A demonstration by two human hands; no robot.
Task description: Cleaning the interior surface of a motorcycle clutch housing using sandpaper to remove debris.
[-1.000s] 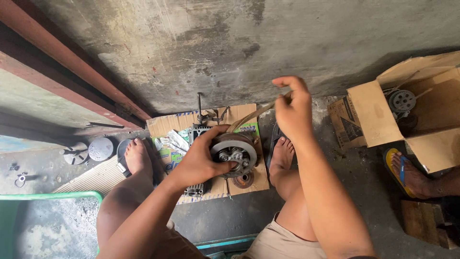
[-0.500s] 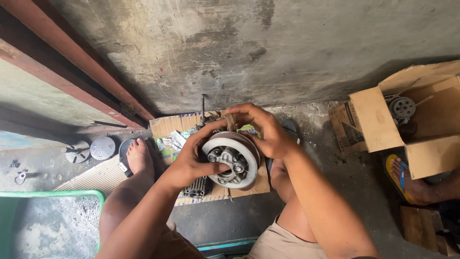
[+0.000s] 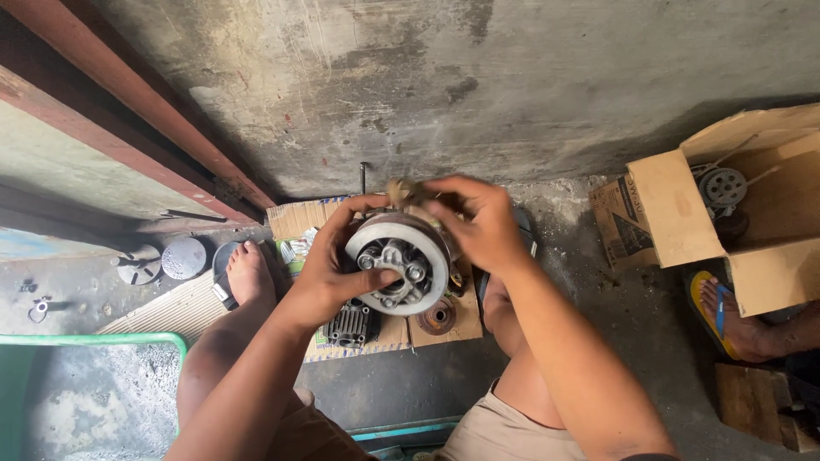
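I hold a round metal clutch assembly (image 3: 400, 263) up in front of me, its face with bolts and a hub turned towards the camera. My left hand (image 3: 342, 265) grips its left rim, thumb pressed into the centre. My right hand (image 3: 475, 224) rests over its top right edge, fingers pinched around a small tan piece (image 3: 398, 193) at the top. Below the assembly a sheet of cardboard (image 3: 384, 329) lies on the floor with a black finned part (image 3: 348, 324) and a small rusty disc (image 3: 437, 318) on it.
My bare feet flank the cardboard. An open cardboard box (image 3: 735, 213) with a sprocket-like part stands at right, another person's sandalled foot (image 3: 735, 316) beside it. Round metal discs (image 3: 162, 259) lie at left near a rusty beam. A green rim (image 3: 94, 341) is at lower left.
My right hand came down from above onto the top of the clutch assembly. The assembly has been lifted off the cardboard and turned face-up towards me.
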